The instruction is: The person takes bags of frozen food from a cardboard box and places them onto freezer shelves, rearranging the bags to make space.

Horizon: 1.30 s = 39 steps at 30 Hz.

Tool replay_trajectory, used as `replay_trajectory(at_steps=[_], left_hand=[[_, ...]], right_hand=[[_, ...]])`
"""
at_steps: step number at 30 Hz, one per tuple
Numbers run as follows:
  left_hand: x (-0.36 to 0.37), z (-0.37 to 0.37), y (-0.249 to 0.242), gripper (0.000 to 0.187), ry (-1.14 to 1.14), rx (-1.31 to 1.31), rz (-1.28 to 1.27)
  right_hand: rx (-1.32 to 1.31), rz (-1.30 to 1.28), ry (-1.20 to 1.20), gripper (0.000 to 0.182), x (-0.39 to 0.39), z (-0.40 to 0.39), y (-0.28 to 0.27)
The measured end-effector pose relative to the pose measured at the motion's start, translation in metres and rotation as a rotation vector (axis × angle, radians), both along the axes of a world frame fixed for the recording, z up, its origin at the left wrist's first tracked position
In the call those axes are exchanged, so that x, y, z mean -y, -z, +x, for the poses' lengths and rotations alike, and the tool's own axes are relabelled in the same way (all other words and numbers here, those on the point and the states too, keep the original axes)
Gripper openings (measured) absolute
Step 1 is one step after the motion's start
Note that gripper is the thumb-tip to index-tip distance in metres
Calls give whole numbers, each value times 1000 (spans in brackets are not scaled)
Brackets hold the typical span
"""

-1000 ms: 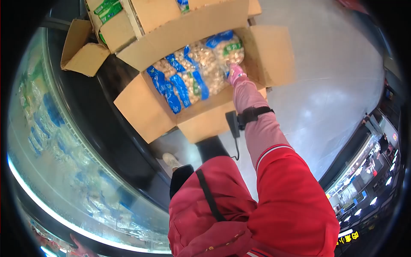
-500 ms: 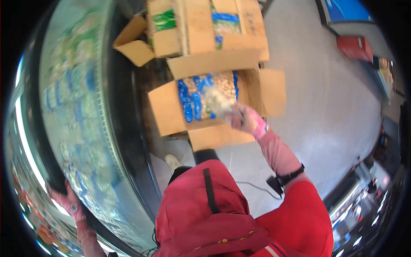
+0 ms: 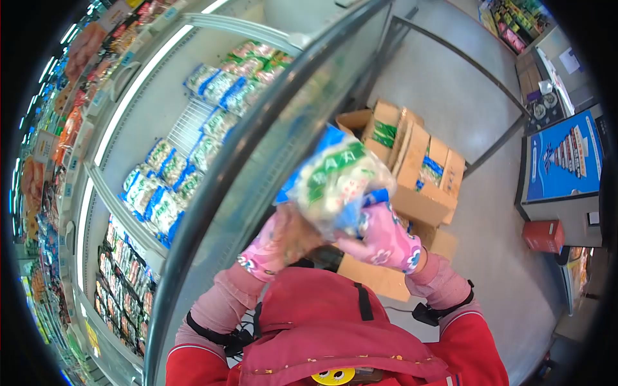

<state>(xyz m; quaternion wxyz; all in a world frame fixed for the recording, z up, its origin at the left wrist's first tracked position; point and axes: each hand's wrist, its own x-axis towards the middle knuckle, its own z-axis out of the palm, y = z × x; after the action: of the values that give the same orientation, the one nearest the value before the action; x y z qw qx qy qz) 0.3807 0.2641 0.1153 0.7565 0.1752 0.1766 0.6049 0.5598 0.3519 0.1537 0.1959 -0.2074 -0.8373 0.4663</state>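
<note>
A plastic bag of pale frozen balls [image 3: 338, 183], with a green label and blue ends, is held up in front of my chest. My left hand [image 3: 283, 239], in a pink patterned glove, grips its lower left side; the fingers are slightly blurred. From the lower right, my right hand [image 3: 385, 239], gloved in pink with flowers, closes around the blue end. Behind the bag and partly hidden by it stands an opened cardboard box [image 3: 373, 276] on the floor. Similar bags [image 3: 168, 168] lie in the chest freezer at my left.
A dark-framed glass panel [image 3: 248, 151] rises between me and the freezer interior [image 3: 187, 122]. Other cartons [image 3: 418, 202] stand ahead on the floor. To the right are a red box [image 3: 543, 236] and a blue sign [image 3: 564, 157]. Packaged goods fill the shelf [image 3: 71, 128] at far left.
My right hand has lifted the bag out from above the open box. My left hand has come from the freezer edge onto the bag. The view has turned left, showing the freezer's inside.
</note>
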Motion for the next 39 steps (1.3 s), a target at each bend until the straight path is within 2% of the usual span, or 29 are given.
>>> replay_trajectory(at_steps=[1,2,4,5,6,7,8,9,11,13,14,15,16,18,19,20,22,23,25,26,28,29,30,31,32,34,37,38,39], left_hand=[[10,-13,-7,58,-99,87,-134],[-5,-40,-5,58,-118,94,-122],[-11,-78,-12,49,-326,17,-331],[-13,-99,-21,49,-354,20,-309],[-11,-122,-30,44,-446,-70,-321],[-7,-149,-38,40,-536,-163,-338],[-3,-192,-5,34,-657,-192,-296],[0,-210,-17,34,-682,-193,-293],[4,-245,-56,30,-706,-236,-204],[0,-269,-66,28,-729,-307,-117],[-1,-278,-69,28,-731,-381,-40],[0,-289,-74,27,-731,-455,37],[6,-303,-91,45,-685,-661,-35],[12,-335,-84,44,-725,-479,-98],[19,-353,-75,44,-737,-302,-159],[30,-373,-62,43,-751,-420,-168],[62,-397,-42,43,-865,-394,-277],[75,-406,-42,42,-962,-389,-351],[124,-428,-37,44,-1128,-621,-163],[150,-428,-39,46,-1215,-924,-269],[187,-420,-32,55,-1193,-1468,-435],[200,-411,-22,60,-1090,-1693,-487],[211,-396,-17,86,-856,-1723,-612],[211,-380,-9,96,-830,-1578,-594],[207,-365,2,107,-800,-1437,-572],[200,-345,30,118,-792,-1508,-632],[201,-343,44,117,-809,-1665,-630],[202,-344,44,103,-769,-1753,-693],[204,-344,44,103,-767,-1749,-713]], right_hand=[[78,174,-24,26,9,-22,-7],[224,39,-87,28,2,-50,2],[135,271,-212,32,3,-85,17],[48,464,-318,35,-1,-108,7],[227,459,-374,44,-7,-119,-14],[216,474,-394,44,-19,-131,-37],[204,207,-313,48,-33,-140,-55],[196,-60,-235,54,-49,-150,-64],[-263,-224,78,80,-80,-191,-73],[-355,109,-15,82,-73,-260,-88],[-272,-139,-82,82,-59,-287,-75],[-104,-74,-156,74,-65,-311,-67],[-117,-348,-201,67,-66,-330,-66],[-53,-745,-203,47,-72,-362,-51],[-30,-752,-236,47,-71,-383,-51],[-13,-682,-239,45,-70,-403,-51],[78,-532,-255,40,-67,-431,-48],[107,-534,-288,40,-63,-442,-47],[61,-745,-256,36,-56,-466,-41],[93,-765,-271,36,-70,-478,-21],[111,-286,-530,37,-112,-509,32],[278,-636,-197,39,-88,-529,10],[449,-340,-168,39,-94,-548,33],[602,-35,-142,40,-103,-571,67],[607,-39,-150,40,-110,-590,96],[661,-296,-268,48,-120,-611,156],[606,-318,-282,46,-97,-641,232],[615,-323,-293,46,-85,-648,250],[578,-510,-222,52,-73,-656,268]])
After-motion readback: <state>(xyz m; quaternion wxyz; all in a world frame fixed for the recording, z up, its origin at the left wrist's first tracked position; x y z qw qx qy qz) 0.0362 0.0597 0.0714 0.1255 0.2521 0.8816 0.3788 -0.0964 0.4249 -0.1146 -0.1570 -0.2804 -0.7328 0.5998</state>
